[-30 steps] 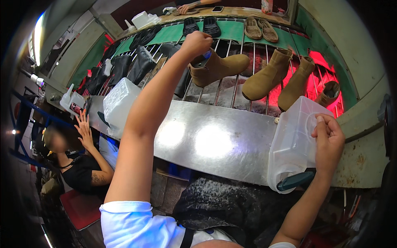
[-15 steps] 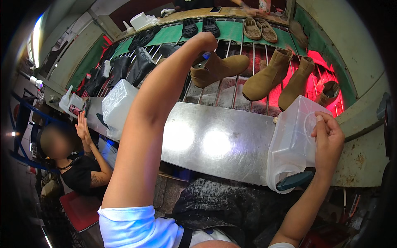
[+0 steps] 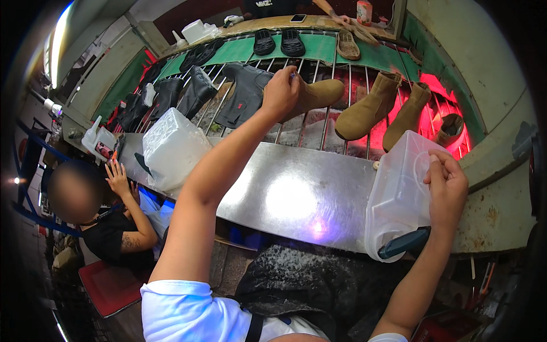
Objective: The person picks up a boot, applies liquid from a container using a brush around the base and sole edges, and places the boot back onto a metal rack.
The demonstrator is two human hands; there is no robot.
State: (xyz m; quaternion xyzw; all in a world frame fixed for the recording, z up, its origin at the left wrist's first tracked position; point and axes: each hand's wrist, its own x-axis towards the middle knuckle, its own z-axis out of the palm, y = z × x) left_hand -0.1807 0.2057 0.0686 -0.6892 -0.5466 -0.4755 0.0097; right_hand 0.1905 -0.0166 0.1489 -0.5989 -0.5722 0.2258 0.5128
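My left hand (image 3: pixel 280 96) reaches across to a tan ankle boot (image 3: pixel 322 94) lying on the metal bars. Its fingers are drawn together in front of the boot's shaft; what they pinch is hidden. The boot's toe points right. Left of it lies a black boot (image 3: pixel 244 97). My right hand (image 3: pixel 447 185) is curled over the edge of a clear plastic container (image 3: pixel 399 176) at the right end of the metal ledge. A dark green handle-like piece (image 3: pixel 403 244) sticks out at the container's near end.
Two tan boots (image 3: pixel 370 108) (image 3: pixel 407 117) and another boot (image 3: pixel 450 130) stand by a red glow. Soles (image 3: pixel 292 43) lie on the green belt (image 3: pixel 316 48). A white container (image 3: pixel 174 148) sits on the ledge (image 3: pixel 273 182). A seated person (image 3: pixel 117 233) is at left; another person's arm (image 3: pixel 347 23) is across.
My left hand has come down and back toward me, now covering the boot's shaft. My right hand stays at the container. Across the bench, an arm reaches in and one tan sole has left its place.
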